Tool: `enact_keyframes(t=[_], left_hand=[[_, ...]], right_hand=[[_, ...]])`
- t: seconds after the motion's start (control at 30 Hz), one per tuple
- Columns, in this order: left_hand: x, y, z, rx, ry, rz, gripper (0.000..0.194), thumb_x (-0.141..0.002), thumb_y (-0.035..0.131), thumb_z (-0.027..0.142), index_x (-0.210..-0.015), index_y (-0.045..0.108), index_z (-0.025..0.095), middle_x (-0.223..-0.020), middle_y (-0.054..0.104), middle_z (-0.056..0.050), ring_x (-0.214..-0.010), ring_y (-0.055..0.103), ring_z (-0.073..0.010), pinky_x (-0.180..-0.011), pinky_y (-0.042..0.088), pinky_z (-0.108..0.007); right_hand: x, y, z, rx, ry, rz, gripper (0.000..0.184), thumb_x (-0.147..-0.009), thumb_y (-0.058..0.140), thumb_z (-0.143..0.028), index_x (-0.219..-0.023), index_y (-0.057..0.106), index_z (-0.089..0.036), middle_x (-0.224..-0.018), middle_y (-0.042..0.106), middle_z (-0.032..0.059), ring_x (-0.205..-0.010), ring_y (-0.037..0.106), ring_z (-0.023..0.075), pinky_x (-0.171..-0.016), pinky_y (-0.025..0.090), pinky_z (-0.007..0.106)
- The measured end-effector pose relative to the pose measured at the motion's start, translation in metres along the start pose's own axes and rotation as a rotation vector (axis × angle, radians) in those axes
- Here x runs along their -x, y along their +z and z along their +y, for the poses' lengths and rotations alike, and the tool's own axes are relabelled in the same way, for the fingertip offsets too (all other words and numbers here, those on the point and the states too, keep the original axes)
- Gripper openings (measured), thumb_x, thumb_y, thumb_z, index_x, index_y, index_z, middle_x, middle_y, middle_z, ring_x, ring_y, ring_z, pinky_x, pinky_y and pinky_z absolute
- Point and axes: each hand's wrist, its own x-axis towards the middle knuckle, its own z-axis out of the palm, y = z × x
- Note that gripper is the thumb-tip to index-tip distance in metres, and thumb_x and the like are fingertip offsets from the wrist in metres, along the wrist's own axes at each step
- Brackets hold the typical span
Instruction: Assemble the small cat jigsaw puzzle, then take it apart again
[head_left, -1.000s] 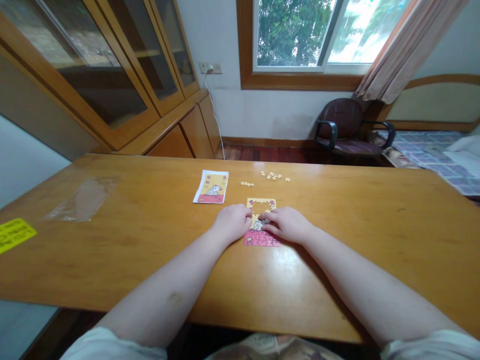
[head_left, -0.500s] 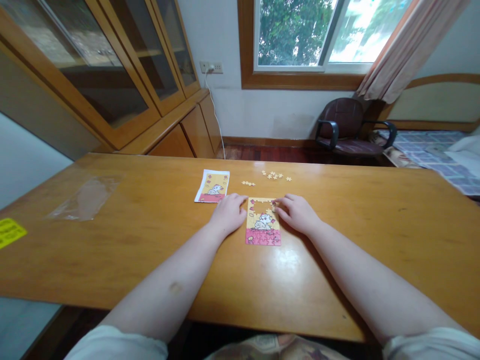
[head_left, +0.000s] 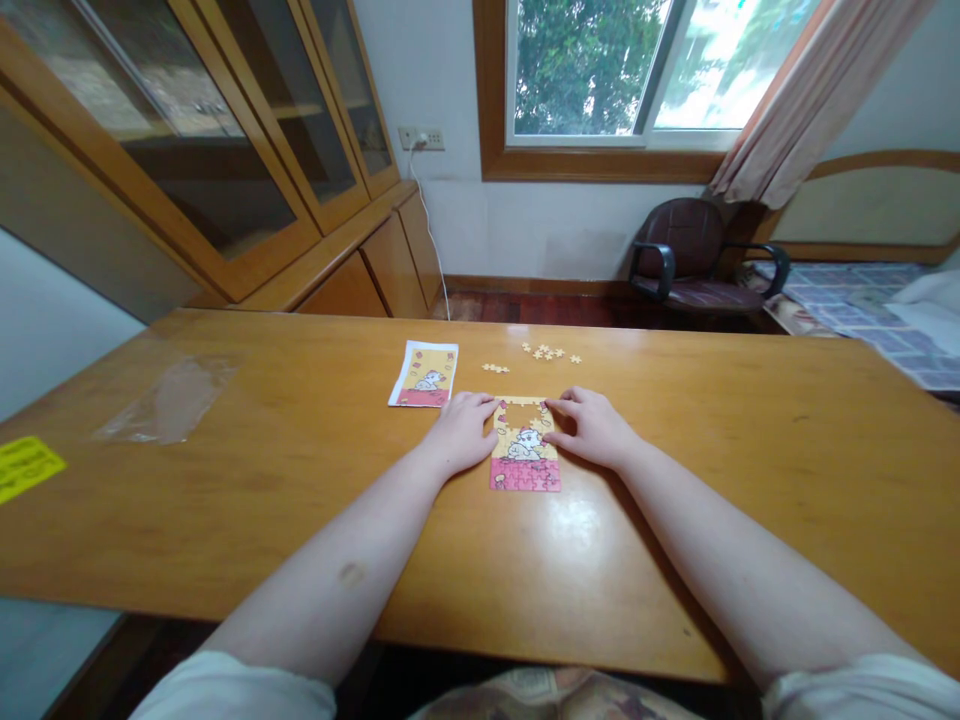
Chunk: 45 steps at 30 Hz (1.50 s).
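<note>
A partly assembled jigsaw puzzle [head_left: 525, 474] lies flat on the wooden table, showing a white cartoon animal on yellow above a pink band. Its upper middle has a gap where bare table shows. My left hand [head_left: 463, 428] rests against the puzzle's left edge, index finger at the top left corner and thumb lower down. On the opposite side, my right hand [head_left: 589, 425] touches the right edge, its index finger by the top right corner and its thumb below. Thumb and index finger are apart on both hands, with no loose piece visible in either.
Loose yellow puzzle pieces [head_left: 547, 352] lie near the far edge, with a short row of joined pieces [head_left: 495, 369] left of them. A reference picture card [head_left: 424, 375] lies beyond my left hand. Farther left are a clear plastic bag [head_left: 172, 400] and a yellow label [head_left: 28, 468].
My right index finger and thumb have shifted slightly left against the puzzle's right edge. My left fingers have edged onto its left side. The loose pieces have stayed put.
</note>
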Motion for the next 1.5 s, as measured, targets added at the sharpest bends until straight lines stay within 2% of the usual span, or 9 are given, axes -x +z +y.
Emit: enact_keyframes(t=[0.2,0.4,0.57,0.73,0.87,1.03,1.2,1.37,1.5], left_hand=[[-0.002,0.003,-0.002,0.017,0.007,0.034,0.046,-0.079,0.054,0.023,-0.124,0.059,0.016,-0.126,0.06,-0.011,-0.116,0.05,-0.0273,-0.104,0.038,-0.041],[-0.009,0.004,-0.006,0.128,-0.092,0.127,0.032,-0.083,0.047,0.022,-0.108,0.066,0.016,-0.11,0.067,-0.009,-0.106,0.058,-0.023,-0.098,0.044,-0.037],[-0.013,0.005,-0.008,0.192,-0.118,0.192,0.025,-0.083,0.047,0.019,-0.098,0.068,0.018,-0.103,0.069,-0.007,-0.102,0.06,-0.0214,-0.095,0.046,-0.035],[-0.016,0.009,-0.011,0.197,-0.087,0.204,0.024,-0.082,0.048,0.017,-0.094,0.069,0.017,-0.099,0.069,-0.007,-0.096,0.061,-0.0221,-0.09,0.047,-0.036],[-0.017,0.012,-0.012,0.188,-0.077,0.212,0.023,-0.083,0.049,0.017,-0.094,0.069,0.017,-0.098,0.07,-0.007,-0.096,0.061,-0.0221,-0.091,0.047,-0.037],[-0.016,0.01,-0.009,0.201,-0.076,0.204,0.023,-0.082,0.05,0.016,-0.094,0.069,0.018,-0.099,0.07,-0.006,-0.097,0.061,-0.0218,-0.091,0.047,-0.037],[-0.015,0.008,-0.006,0.215,-0.064,0.18,0.023,-0.083,0.049,0.017,-0.094,0.07,0.018,-0.097,0.069,-0.006,-0.096,0.061,-0.0219,-0.089,0.048,-0.037],[-0.013,0.009,-0.004,0.215,0.01,0.184,0.022,-0.084,0.052,0.02,-0.097,0.069,0.019,-0.099,0.069,-0.006,-0.097,0.06,-0.0216,-0.09,0.047,-0.037],[-0.011,0.009,-0.002,0.207,0.105,0.181,0.022,-0.084,0.053,0.021,-0.1,0.068,0.019,-0.1,0.069,-0.006,-0.098,0.06,-0.0213,-0.09,0.046,-0.037]], right_hand=[[0.001,0.002,0.0,-0.012,0.018,0.042,0.051,-0.084,0.058,-0.052,-0.12,0.063,-0.016,-0.101,0.061,0.0113,-0.094,0.058,0.0237,-0.088,0.043,0.036],[-0.01,0.005,-0.013,-0.054,0.175,0.142,0.032,-0.094,0.045,-0.037,-0.106,0.067,-0.018,-0.103,0.064,0.0099,-0.096,0.06,0.0203,-0.088,0.045,0.031],[-0.055,0.005,-0.024,0.04,0.253,0.011,0.031,-0.094,0.046,-0.037,-0.106,0.069,-0.02,-0.109,0.064,0.0104,-0.096,0.062,0.0213,-0.083,0.046,0.03],[-0.109,0.019,-0.025,0.069,0.299,0.001,0.034,-0.094,0.047,-0.037,-0.117,0.067,-0.02,-0.115,0.063,0.01,-0.103,0.06,0.0213,-0.088,0.044,0.028],[-0.123,0.032,-0.025,0.058,0.269,-0.006,0.034,-0.093,0.048,-0.042,-0.112,0.07,-0.023,-0.114,0.063,0.0094,-0.101,0.061,0.0199,-0.088,0.043,0.026],[-0.123,0.035,-0.02,-0.029,0.326,0.007,0.023,-0.089,0.057,-0.035,-0.1,0.072,-0.021,-0.109,0.066,0.0082,-0.098,0.061,0.0195,-0.086,0.043,0.027],[-0.117,0.023,-0.016,-0.121,0.389,-0.042,0.013,-0.081,0.066,-0.027,-0.087,0.071,-0.017,-0.096,0.071,0.0084,-0.088,0.063,0.0177,-0.077,0.045,0.026],[-0.068,0.003,-0.014,-0.372,0.411,0.001,0.011,-0.078,0.067,-0.026,-0.084,0.068,-0.016,-0.081,0.071,0.0034,-0.069,0.06,0.0132,-0.063,0.043,0.023],[-0.017,0.001,-0.02,-0.584,0.35,-0.086,0.01,-0.075,0.067,-0.025,-0.078,0.068,-0.015,-0.072,0.068,0.0021,-0.066,0.058,0.0129,-0.064,0.042,0.024]])
